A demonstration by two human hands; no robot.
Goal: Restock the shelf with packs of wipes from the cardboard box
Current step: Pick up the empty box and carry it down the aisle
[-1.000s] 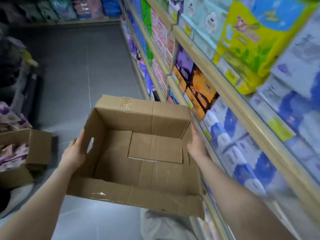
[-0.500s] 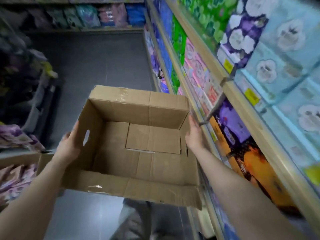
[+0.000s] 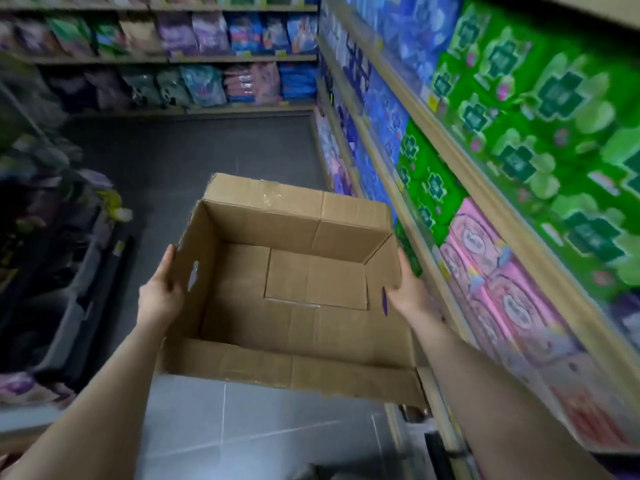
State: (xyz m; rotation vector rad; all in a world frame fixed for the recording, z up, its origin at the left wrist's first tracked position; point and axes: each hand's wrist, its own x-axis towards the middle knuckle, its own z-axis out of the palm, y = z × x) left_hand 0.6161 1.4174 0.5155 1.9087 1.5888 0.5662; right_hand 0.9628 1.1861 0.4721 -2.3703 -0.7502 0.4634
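I carry an open brown cardboard box (image 3: pixel 287 233) in front of me at waist height; nothing lies inside it, only its folded bottom flaps show. My left hand (image 3: pixel 161 292) presses flat against the box's left wall beside a handle slot. My right hand (image 3: pixel 410 292) presses against the right wall the same way. A long shelf (image 3: pixel 460 161) runs along my right, filled with green packs (image 3: pixel 519 98), pink packs (image 3: pixel 485 271) and blue packs (image 3: pixel 384 109).
A second shelf (image 3: pixel 173 58) with purple, blue and pink bags closes the aisle's far end. Dark racks and bins with goods (image 3: pixel 69 271) stand along the left. Grey tiled floor (image 3: pixel 194 150) stretches ahead between them.
I have walked forward along the aisle with the box held between both hands. The orange and blue packs have passed behind; green and pink packs are now beside me. The second box on the left is gone from view.
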